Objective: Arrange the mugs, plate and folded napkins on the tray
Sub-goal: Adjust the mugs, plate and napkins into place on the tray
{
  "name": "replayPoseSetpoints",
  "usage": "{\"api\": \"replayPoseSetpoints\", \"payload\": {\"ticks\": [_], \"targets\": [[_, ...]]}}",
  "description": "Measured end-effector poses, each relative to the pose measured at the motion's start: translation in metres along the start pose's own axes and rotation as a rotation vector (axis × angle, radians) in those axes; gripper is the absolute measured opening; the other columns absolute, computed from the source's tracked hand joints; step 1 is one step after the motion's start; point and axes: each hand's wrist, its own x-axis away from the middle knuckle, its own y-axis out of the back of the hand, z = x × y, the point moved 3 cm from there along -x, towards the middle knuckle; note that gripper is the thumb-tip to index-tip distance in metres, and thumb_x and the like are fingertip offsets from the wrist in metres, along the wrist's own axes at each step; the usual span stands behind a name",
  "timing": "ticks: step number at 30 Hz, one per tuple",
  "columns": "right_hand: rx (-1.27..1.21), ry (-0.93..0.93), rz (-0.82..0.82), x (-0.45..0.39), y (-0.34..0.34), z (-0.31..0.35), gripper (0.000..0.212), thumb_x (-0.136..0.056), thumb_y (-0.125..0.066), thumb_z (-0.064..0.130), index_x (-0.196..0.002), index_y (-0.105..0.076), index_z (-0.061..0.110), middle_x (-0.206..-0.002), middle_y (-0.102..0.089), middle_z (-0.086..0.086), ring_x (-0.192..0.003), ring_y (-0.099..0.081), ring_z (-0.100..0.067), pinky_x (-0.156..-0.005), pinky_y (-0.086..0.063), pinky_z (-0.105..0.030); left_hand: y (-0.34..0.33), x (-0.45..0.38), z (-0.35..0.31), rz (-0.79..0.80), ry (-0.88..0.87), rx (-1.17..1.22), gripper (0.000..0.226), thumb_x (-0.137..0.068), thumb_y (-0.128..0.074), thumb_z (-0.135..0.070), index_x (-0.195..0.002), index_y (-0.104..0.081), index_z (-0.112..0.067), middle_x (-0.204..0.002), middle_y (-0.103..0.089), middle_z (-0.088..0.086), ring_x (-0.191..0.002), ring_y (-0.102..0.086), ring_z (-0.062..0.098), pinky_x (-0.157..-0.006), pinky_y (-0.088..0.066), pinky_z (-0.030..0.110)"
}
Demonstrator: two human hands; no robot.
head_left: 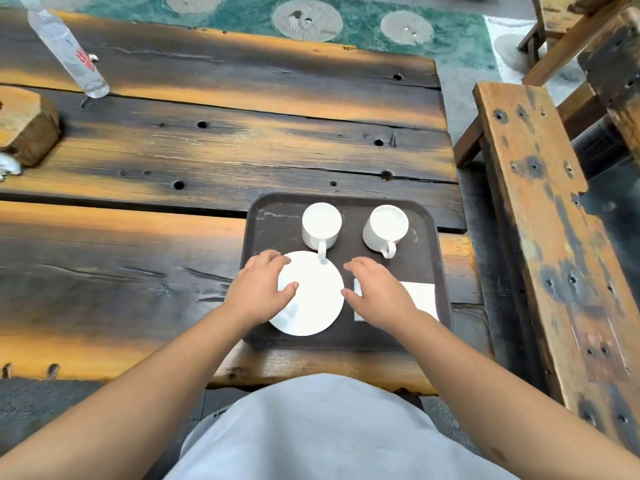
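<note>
A dark brown tray (277,216) lies at the near right of the wooden table. Two white mugs stand at its far side, the left mug (320,226) and the right mug (384,228), handles pointing towards me. A white plate (315,303) lies at the tray's near left. My left hand (261,287) rests on the plate's left edge, thumb on its surface. Folded white napkins (420,296) lie at the near right, partly hidden under my right hand (375,289), whose spread fingers hover beside the plate's right rim.
A clear plastic bottle (65,50) stands at the table's far left, with a wooden block (26,126) in front of it. A wooden bench (540,209) runs along the right side. The table's near edge (311,372) is close to my body.
</note>
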Motion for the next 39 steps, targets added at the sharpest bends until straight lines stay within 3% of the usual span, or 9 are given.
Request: {"api": "replayPoseSetpoints", "payload": {"ticks": [4, 11, 17, 24, 29, 32, 39], "targets": [[0.048, -0.044, 0.078, 0.003, -0.016, 0.007, 0.048, -0.091, -0.055, 0.037, -0.136, -0.047, 0.020, -0.140, -0.047, 0.003, -0.124, -0.045, -0.023, -0.095, -0.046, -0.041, -0.010, 0.004, 0.013, 0.127, -0.001, -0.066, 0.055, -0.091, -0.051, -0.048, -0.140, -0.042, -0.023, -0.146, -0.039, 0.001, -0.131, -0.041, 0.024, -0.103, -0.041, 0.043], [0.105, -0.170, 0.254, 0.005, -0.044, 0.000, 0.046, -0.092, -0.054, 0.035, -0.134, -0.050, 0.019, -0.132, -0.051, -0.002, -0.125, -0.047, -0.023, -0.098, -0.044, -0.040, -0.027, 0.002, 0.038, 0.252, 0.087, -0.105, 0.056, -0.091, -0.052, -0.045, -0.141, -0.039, -0.025, -0.146, -0.035, 0.002, -0.123, -0.048, 0.028, -0.094, -0.049, 0.044], [-0.180, -0.440, 0.163, -0.010, -0.055, -0.006, 0.021, -0.088, -0.056, 0.022, -0.106, -0.058, 0.013, -0.101, -0.065, -0.007, -0.094, -0.059, -0.027, -0.077, -0.049, -0.035, -0.037, -0.003, 0.049, 0.277, 0.097, -0.075, 0.053, -0.090, -0.057, -0.035, -0.139, -0.040, -0.022, -0.139, -0.035, 0.002, -0.103, -0.059, 0.028, -0.083, -0.055, 0.044], [-0.155, -0.520, 0.175, -0.027, -0.062, -0.011, 0.012, -0.087, -0.056, 0.021, -0.096, -0.049, 0.014, -0.096, -0.059, -0.006, -0.085, -0.057, -0.027, -0.067, -0.047, -0.035, -0.043, -0.011, 0.061, 0.316, 0.046, -0.003, 0.062, -0.083, -0.065, -0.012, -0.139, -0.038, -0.015, -0.125, -0.029, 0.001, -0.083, -0.055, 0.023, -0.078, -0.052, 0.036], [-0.250, -0.549, 0.190, -0.031, -0.069, -0.018, 0.008, -0.085, -0.056, 0.017, -0.089, -0.051, 0.011, -0.091, -0.064, -0.010, -0.082, -0.062, -0.027, -0.073, -0.053, -0.040, -0.051, -0.014, 0.067, 0.335, 0.061, 0.069, 0.073, -0.086, -0.064, -0.011, -0.149, -0.027, -0.011, -0.131, -0.029, 0.004, -0.097, -0.047, 0.020, -0.092, -0.045, 0.033], [-0.289, -0.572, 0.210, -0.033, -0.070, -0.021, 0.009, -0.087, -0.059, 0.017, -0.088, -0.053, 0.012, -0.088, -0.067, -0.011, -0.082, -0.065, -0.027, -0.076, -0.055, -0.042, -0.054, -0.015, 0.069, 0.346, 0.058, 0.067, 0.077, -0.087, -0.064, -0.014, -0.152, -0.022, -0.013, -0.132, -0.029, 0.003, -0.099, -0.042, 0.017, -0.092, -0.042, 0.027], [-0.305, -0.580, 0.213, -0.031, -0.065, -0.036, 0.015, -0.085, -0.062, 0.015, -0.077, -0.049, 0.016, -0.082, -0.067, -0.007, -0.084, -0.067, -0.025, -0.073, -0.056, -0.039, -0.062, -0.014, 0.061, 0.367, 0.032, 0.059, 0.079, -0.087, -0.065, -0.022, -0.153, -0.020, -0.015, -0.130, -0.028, 0.001, -0.100, -0.047, 0.019, -0.094, -0.046, 0.033]]}}
